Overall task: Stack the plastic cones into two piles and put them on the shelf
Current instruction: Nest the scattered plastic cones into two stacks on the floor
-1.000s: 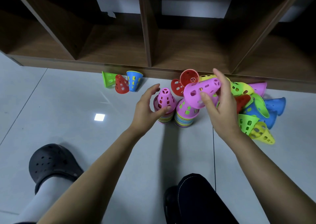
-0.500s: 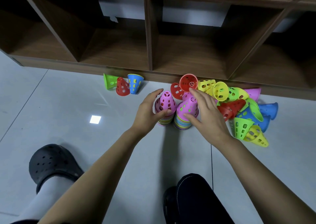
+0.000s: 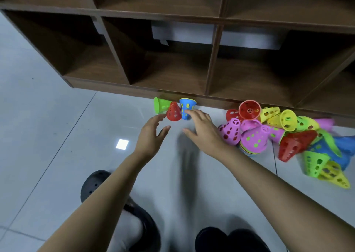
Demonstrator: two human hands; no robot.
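Left hand point(image 3: 151, 134) and right hand point(image 3: 203, 130) hover by three small cones point(image 3: 173, 113) (green, red, blue), each grip spread, empty.

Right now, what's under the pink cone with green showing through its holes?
A pile of nested cones: green shows through the pink cone's holes, and coloured rims stick out at its base. The pink cone covers the rest, so their count cannot be told.

Dark brown wood shelf point(image 3: 172, 75). Pale grey tiled floor point(image 3: 57, 155). Far left: green cone point(image 3: 160, 107), red cone point(image 3: 173, 112), blue cone point(image 3: 186, 107) with yellow rim. Pink-topped left pile point(image 3: 230, 131); pink-topped right pile point(image 3: 253, 140), green through holes. Right heap point(image 3: 299, 142): yellow, red, green, blue. Black clog point(image 3: 92, 184).
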